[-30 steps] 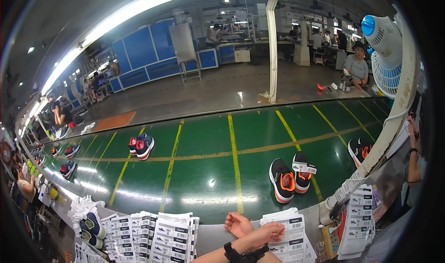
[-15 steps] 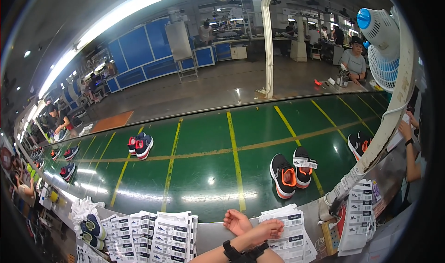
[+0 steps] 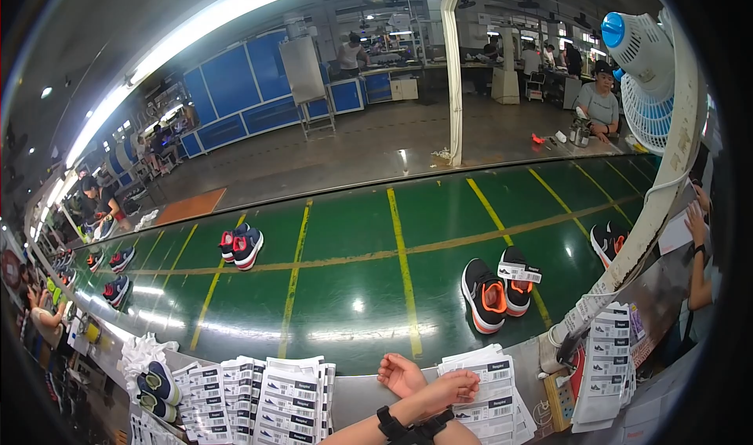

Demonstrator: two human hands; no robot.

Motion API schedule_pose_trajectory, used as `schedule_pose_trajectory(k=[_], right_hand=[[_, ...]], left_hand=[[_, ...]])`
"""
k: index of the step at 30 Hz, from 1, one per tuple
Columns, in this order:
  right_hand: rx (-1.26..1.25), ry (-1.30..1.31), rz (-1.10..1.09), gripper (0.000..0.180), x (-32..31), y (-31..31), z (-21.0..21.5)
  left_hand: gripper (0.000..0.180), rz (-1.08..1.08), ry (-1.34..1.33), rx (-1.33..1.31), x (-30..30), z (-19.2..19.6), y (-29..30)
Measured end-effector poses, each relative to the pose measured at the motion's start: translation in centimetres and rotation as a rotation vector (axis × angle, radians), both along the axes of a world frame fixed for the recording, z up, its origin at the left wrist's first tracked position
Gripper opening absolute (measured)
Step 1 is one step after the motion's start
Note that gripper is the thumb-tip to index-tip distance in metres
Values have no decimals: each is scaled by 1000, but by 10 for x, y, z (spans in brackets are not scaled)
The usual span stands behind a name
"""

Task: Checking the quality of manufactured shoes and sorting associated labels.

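Observation:
My forearms cross over the near metal ledge, with black straps at the wrists. My left hand [image 3: 453, 388] lies to the right, its fingers loosely curled and apart, holding nothing, over a stack of printed label sheets [image 3: 496, 406]. To its left is my right hand [image 3: 402, 374], palm partly showing, fingers half bent and empty. Beyond them on the green conveyor belt [image 3: 345, 304] stand two black sneakers with orange linings: a left shoe [image 3: 482, 296] and a right one [image 3: 515, 292] with a white label strip [image 3: 519, 273] across it.
More label sheets [image 3: 286, 402] lie at left beside navy shoes [image 3: 159, 390] and crumpled white paper [image 3: 145, 355]. Other shoes [image 3: 241, 245] sit along the belt. A white post [image 3: 627, 265] and a fan [image 3: 647, 84] stand at right. A co-worker's hand [image 3: 696, 221] is beside the post.
The black sneakers and the belt's yellow lines have shifted slightly right. The co-worker's hand at the right has moved lower. My hands have stayed in place.

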State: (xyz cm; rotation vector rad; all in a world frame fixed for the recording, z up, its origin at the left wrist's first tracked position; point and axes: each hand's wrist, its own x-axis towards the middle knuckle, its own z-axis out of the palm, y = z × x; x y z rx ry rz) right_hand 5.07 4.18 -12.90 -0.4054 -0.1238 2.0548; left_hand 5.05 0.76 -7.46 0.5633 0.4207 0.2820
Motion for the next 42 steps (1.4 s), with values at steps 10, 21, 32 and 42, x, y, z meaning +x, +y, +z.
schedule_pose_trajectory(k=[10,21,32,42], right_hand=[[2,-4,-3,10,-1,-1,2],[-4,-6,-4,10,0,0,1],[2,-6,-6,11,-2,-1,1],[17,9,0,14,-1,0,-3]], left_hand=[[13,-8,2,-23,-1,3,0],[13,-5,11,-19,-1,0,1],[11,0,29,-22,-2,1,0],[11,0,9,-17,-2,-2,1]])
